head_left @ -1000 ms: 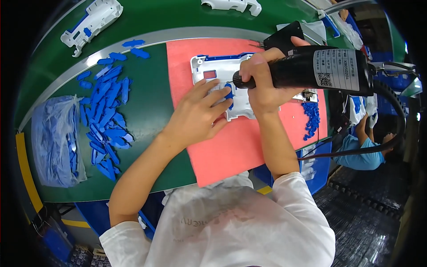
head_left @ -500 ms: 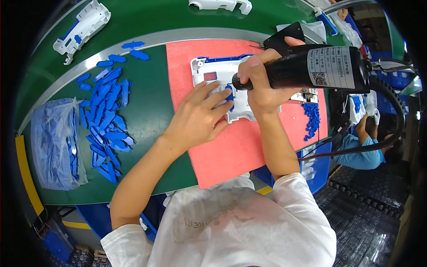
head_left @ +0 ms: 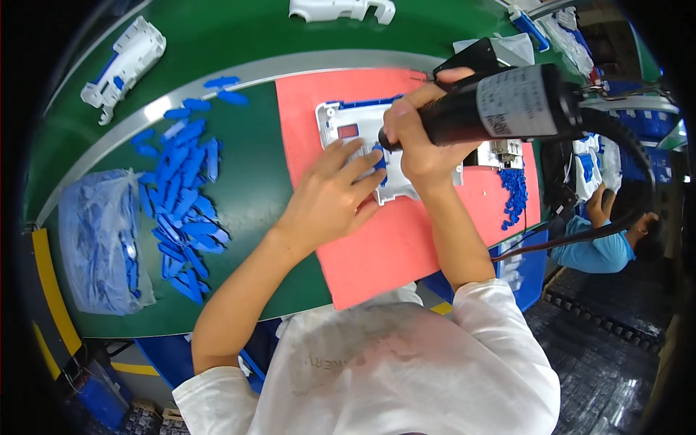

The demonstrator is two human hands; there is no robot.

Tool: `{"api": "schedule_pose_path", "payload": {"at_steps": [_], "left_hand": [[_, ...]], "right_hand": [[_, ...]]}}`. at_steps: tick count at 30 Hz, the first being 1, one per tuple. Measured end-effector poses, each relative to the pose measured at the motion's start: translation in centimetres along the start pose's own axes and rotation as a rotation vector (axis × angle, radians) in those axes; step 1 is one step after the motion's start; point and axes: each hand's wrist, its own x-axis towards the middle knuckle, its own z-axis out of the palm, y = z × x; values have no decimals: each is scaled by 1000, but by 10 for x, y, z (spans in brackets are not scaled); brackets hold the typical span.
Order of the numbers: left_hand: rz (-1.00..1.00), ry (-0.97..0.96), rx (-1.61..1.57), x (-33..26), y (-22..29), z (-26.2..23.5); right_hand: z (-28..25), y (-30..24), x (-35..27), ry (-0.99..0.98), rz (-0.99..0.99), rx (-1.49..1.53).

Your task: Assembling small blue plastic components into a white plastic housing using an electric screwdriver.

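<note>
Two bare hands over one white shell (head_left: 402, 187), which lies on a pink mat (head_left: 377, 264). Left hand (head_left: 330, 190): spread, not clenched, fingertips on a blue strip (head_left: 382, 172) at the shell; whether they pinch it, cannot tell. Right hand (head_left: 426, 148): wrapped round a black driver (head_left: 500, 105), body running out to that hand's right, nose just beside the left fingertips, near the strip's far end. Tip contact hidden. Thick cable (head_left: 644, 163) curves down well right of the right hand.

Left of the left hand: loose heap (head_left: 177, 181) of blue strips on the green table (head_left: 250, 174); farther left, clear bag (head_left: 98, 246) with blue pieces inside. Right of the right hand: small blue bits (head_left: 515, 199) on the mat, just nearer than a metal fixture (head_left: 507, 152). Well beyond the left hand, leftward: second shell (head_left: 130, 61). Well off right: co-worker (head_left: 594, 246), blue shirt.
</note>
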Motion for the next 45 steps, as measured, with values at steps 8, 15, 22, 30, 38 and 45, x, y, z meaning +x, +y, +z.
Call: {"api": "schedule_pose_path", "payload": {"at_steps": [8, 15, 22, 30, 38, 45], "left_hand": [[107, 222, -20, 16, 13, -44], [-181, 198, 444, 165, -176, -65], [-507, -693, 659, 256, -246, -58], [-263, -222, 516, 174, -174, -119], [-556, -278, 767, 23, -45, -126], [-737, -339, 722, -7, -26, -116]], "right_hand": [[-25, -29, -9, 315, 33, 38], [-117, -110, -7, 463, -85, 176], [-172, -103, -52, 353, 88, -198], [-186, -72, -7, 513, -107, -118], [-177, -39, 10, 300, -76, -246], [-162, -45, 3, 268, 4, -50]]}}
